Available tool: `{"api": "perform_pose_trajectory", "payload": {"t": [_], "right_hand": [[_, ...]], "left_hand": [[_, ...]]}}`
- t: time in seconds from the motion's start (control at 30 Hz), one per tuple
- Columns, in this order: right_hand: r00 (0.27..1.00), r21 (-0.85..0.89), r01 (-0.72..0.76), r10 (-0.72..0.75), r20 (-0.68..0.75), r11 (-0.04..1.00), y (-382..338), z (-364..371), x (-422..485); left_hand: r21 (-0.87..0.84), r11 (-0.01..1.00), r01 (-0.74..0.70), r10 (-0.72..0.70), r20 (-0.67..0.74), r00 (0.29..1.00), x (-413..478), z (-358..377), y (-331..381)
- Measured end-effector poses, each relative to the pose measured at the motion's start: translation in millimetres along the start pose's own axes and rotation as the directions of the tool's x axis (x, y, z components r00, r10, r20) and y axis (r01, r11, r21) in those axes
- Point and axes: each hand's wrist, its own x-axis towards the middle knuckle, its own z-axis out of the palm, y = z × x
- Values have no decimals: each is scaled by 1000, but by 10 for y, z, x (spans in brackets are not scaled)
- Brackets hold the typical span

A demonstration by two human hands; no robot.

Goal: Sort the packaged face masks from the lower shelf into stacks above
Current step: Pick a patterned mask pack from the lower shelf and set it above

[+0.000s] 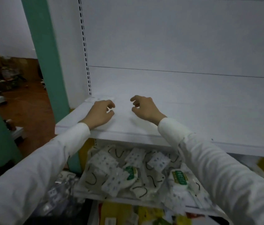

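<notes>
Mid-frame, no stack is seen on upper shelf [193, 114]; mask pile [128, 172], lower centre, is left unsorted; left hand [101, 113], right hand [144, 109] loosely curled, nothing gripped.

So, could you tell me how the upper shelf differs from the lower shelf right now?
The upper shelf is almost bare, with only pale packets at its back left corner; the lower shelf is heaped with packaged face masks. The left hand and right hand are over the upper shelf; neither is at the lower shelf. Both shelves are white.
</notes>
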Motion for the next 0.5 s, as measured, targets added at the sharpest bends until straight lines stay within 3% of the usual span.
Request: {"api": "perform_pose_trajectory", "payload": {"t": [0.17,0.3,0.43,0.5], "right_hand": [[999,2,49,-49,4,999,269,-195,-700],[989,100,144,-139,-54,985,433,-229,-1177],[936,63,350,-351,17,935,563,-159,-1578],[920,1,388,-387,69,922,654,-74,-1726]], "left_hand": [[-26,1000,-7,8,30,1000,-525,150,638],[-101,995,18,-16,15,1000,-927,285,842],[-46,997,60,-51,178,983,-1337,488,737],[18,994,106,-107,272,956,-1493,579,623]]}}
